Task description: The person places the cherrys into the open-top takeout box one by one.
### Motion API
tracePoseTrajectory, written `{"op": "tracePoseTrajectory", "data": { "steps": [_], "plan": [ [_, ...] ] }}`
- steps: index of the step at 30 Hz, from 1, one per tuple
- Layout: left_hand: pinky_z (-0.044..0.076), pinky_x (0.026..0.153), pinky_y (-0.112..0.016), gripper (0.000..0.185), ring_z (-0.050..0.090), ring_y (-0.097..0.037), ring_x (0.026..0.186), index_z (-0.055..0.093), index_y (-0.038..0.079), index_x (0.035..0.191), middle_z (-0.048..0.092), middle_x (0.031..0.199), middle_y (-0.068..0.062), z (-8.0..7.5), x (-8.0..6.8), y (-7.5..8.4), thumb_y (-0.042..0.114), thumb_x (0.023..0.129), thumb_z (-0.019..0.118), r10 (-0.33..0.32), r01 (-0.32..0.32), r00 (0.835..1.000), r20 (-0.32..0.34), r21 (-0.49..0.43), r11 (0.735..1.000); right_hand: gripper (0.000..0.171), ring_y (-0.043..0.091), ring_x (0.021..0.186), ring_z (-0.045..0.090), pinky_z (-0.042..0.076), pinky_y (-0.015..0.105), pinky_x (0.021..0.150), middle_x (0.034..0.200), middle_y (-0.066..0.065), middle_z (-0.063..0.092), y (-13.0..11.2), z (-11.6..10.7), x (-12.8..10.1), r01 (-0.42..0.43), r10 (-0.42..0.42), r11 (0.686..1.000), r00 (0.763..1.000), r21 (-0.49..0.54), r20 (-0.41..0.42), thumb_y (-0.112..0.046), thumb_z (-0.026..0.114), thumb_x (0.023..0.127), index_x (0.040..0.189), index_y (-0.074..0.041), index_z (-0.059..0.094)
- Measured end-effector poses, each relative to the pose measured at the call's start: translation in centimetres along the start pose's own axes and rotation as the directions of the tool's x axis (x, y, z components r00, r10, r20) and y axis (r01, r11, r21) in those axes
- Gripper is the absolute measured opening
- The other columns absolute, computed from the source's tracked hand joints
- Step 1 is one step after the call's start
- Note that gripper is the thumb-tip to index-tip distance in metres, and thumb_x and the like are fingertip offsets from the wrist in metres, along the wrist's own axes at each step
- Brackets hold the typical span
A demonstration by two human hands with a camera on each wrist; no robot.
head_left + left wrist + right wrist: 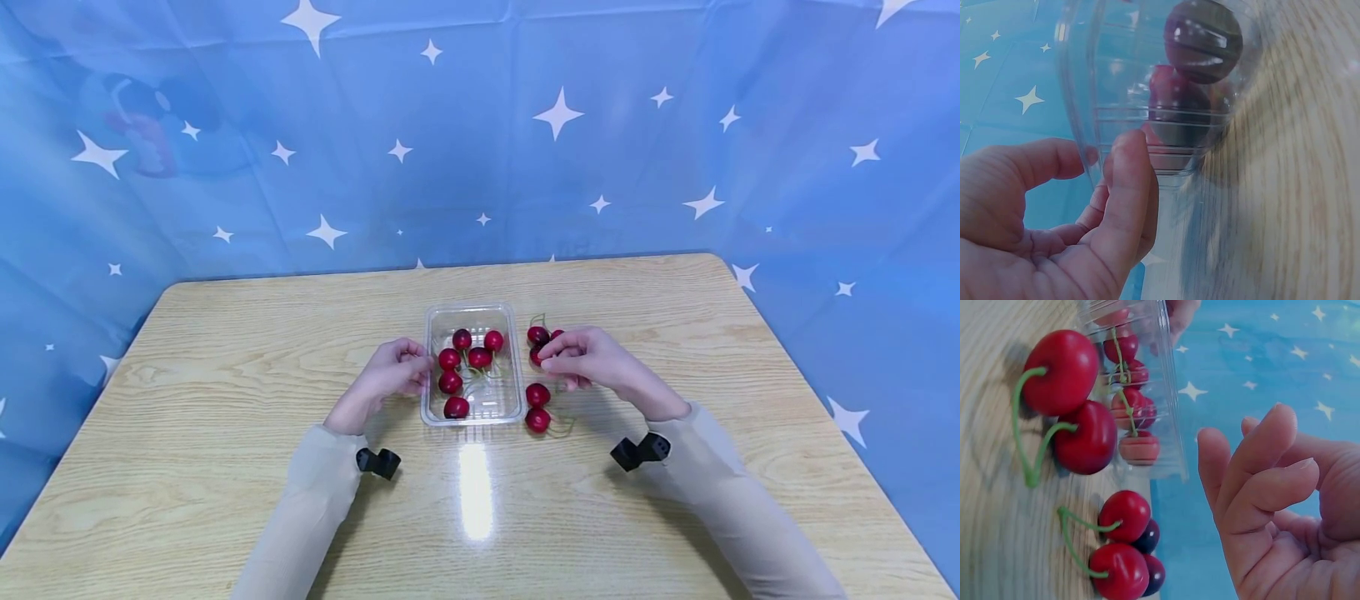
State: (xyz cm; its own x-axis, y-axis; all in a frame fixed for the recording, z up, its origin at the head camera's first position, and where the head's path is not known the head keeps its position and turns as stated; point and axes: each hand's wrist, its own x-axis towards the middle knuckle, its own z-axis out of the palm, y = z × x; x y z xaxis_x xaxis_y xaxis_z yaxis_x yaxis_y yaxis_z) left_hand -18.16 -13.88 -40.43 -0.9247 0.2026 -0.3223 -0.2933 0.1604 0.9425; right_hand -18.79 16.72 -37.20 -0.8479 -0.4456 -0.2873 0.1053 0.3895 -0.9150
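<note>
A clear plastic container (512,367) with several red cherries (480,357) in it stands on the table. At its left side my left hand (388,369) pinches the rim; in the left wrist view, thumb and fingers meet the clear wall (1122,115) from either side. My right hand (588,360) hovers right of the container, fingers bent loosely with nothing between them in the right wrist view. Just by its fingertips lies a cluster of cherries (537,335), partly covered by the hand. Nearer me, a stemmed pair of cherries (537,395) lies close against the container's right wall.
The wood-grain table (225,417) runs out to both sides. Behind it hangs a blue cloth (480,125) with white stars. Each wrist carries a small black camera (640,451) over a light sleeve (720,492).
</note>
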Motion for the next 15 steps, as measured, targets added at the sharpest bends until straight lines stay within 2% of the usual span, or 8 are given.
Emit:
{"op": "tracePoseTrajectory", "data": {
  "steps": [15],
  "plan": [
    [0.056,0.059,-0.023,0.016,0.058,-0.013,0.063,0.049,-0.006,0.104,0.057,0.076,-0.007,-0.1,0.2,-0.3,0.003,0.091,0.053,-0.002,0.002,1.0,-0.004,0.019,1.0,0.034,0.007,0.049,0.051,0.035,0.019,0.041,0.077,0.01,0.066,1.7,-1.2,-1.1,-0.007,0.007,1.0,1.0,0.007,-0.004,-0.009,0.061,0.09,0.111,0.016,0.054]
  ]
}}
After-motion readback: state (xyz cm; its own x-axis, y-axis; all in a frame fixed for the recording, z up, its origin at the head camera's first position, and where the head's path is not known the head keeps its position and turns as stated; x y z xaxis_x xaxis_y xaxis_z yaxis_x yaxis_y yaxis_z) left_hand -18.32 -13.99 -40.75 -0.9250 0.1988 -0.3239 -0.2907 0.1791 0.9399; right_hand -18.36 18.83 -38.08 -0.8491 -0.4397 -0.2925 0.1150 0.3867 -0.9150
